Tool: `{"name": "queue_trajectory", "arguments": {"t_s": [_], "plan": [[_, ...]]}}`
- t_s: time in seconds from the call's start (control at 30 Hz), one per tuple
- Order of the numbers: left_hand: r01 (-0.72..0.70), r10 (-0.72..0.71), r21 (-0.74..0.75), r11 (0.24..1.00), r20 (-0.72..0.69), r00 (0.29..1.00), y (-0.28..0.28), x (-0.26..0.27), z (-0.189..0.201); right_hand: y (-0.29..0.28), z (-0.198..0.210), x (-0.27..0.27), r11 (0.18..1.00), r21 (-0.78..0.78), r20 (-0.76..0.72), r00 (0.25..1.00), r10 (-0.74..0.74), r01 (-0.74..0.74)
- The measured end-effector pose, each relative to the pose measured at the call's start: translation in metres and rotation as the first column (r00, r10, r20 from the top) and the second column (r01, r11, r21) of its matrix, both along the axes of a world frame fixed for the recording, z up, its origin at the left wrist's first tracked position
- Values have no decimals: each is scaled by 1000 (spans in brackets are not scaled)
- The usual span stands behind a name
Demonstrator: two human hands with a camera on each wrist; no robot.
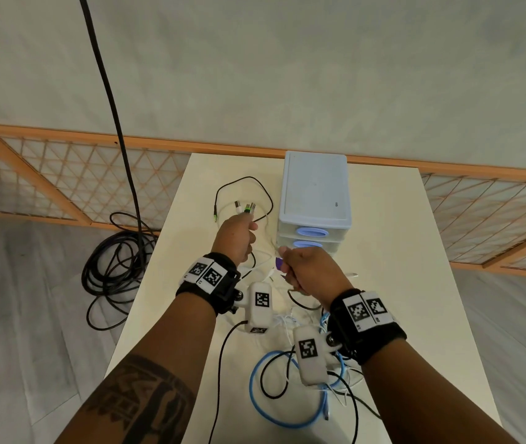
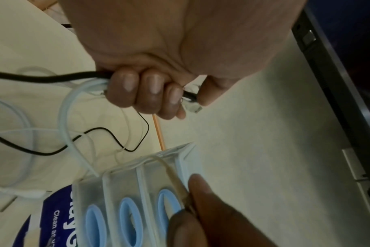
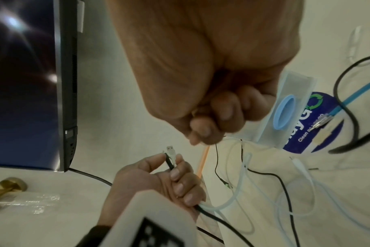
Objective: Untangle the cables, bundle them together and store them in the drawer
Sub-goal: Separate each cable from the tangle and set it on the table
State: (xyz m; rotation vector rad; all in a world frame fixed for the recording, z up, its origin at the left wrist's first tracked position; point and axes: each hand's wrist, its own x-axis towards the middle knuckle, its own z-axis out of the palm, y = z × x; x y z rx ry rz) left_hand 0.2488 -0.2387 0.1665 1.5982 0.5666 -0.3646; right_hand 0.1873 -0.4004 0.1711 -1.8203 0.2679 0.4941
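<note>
Left hand [image 1: 235, 240]: fingers curled round gathered cable ends [image 1: 245, 208], plugs poking out past the knuckles, away from the body. Right hand [image 1: 309, 270]: fisted on a thin white cable [image 2: 165, 168] and something purple, just in front of the drawer unit [image 1: 314, 200]. Loose cables [image 1: 287, 379] trailing back toward the body across the table [image 1: 399, 251]; right hand nearer the drawers. Legible under the unit: "Clean".

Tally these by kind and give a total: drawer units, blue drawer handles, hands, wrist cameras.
Drawer unit: 1
Handles: 3
Hands: 2, the left hand and the right hand, both gripping cables
Wrist cameras: 2
Total: 8
</note>
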Motion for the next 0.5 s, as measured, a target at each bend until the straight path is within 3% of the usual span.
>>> {"name": "queue_trajectory", "arguments": {"t_s": [0.1, 0.23, 0.5], "plan": [[-20, 20, -99, 995, -6, 1000, 3, -4, 7, 7, 1, 13, 996, -87, 52, 998, -31, 36], [28, -30, -145, 989, -9, 1000, 0, -7, 7, 17, 4, 30, 997, 55, 87, 994, -61, 56], [223, -208, -81, 971, 164, 964, 3, -13, -3, 16, -6, 30, 992, 121, 128, 990, -61, 45]]}}
